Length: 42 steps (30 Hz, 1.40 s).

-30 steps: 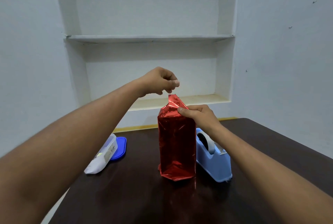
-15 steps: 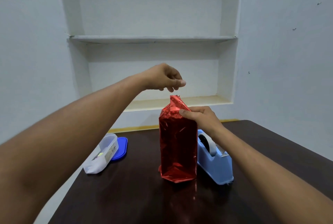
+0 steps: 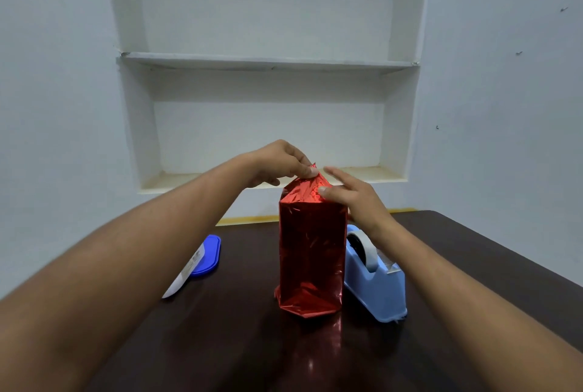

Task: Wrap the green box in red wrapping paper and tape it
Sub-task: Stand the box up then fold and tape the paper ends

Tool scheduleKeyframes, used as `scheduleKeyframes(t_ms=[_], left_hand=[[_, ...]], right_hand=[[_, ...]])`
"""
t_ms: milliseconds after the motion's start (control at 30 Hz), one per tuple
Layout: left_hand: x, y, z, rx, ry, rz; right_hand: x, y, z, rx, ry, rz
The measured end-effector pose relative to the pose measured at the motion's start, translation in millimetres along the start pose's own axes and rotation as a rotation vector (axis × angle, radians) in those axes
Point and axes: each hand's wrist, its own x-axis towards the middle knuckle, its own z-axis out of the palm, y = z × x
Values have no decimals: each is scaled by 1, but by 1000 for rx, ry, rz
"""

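I see both forearms reaching forward from the bottom corners, converging at centre. Left hand (image 3: 277,161) raised, knuckles up, fingers curled down, thumb and fingertips pinching the peaked top of the red wrapping paper (image 3: 310,246). Left wrist bent slightly downward. Right hand (image 3: 353,197) just beside it, a bit lower, back of hand toward me, fingers mostly straight and spread; index points up-left past the peak, thumb tip presses the paper's upper right face. Right forearm angles in from lower right.

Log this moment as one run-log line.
left hand: pinches paper peak | right hand: open, against top flap | dispenser: beside | top untaped
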Motion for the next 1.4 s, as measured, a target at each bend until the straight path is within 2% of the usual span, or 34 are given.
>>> scheduleKeyframes(t_ms=[233,400,567,867,1000,1167,1400], left_hand=[[1,-1,4,-127,-16,-109],[-6,0,7,-5,81,43],[-15,0,0,61,5,-167],[-8,-6,12,-235,92,-223],[-5,-9,15,-239,151,-170],[-3,-23,25,-396,115,-116],[-2,-34,51,-555,323,-82]], right_hand=[[2,-5,2,4,70,63],[7,-2,4,-10,79,84],[10,0,6,-8,96,73],[5,-5,0,-9,83,72],[6,-3,-1,1,74,50],[7,0,-2,13,104,70],[5,6,5,97,139,69]])
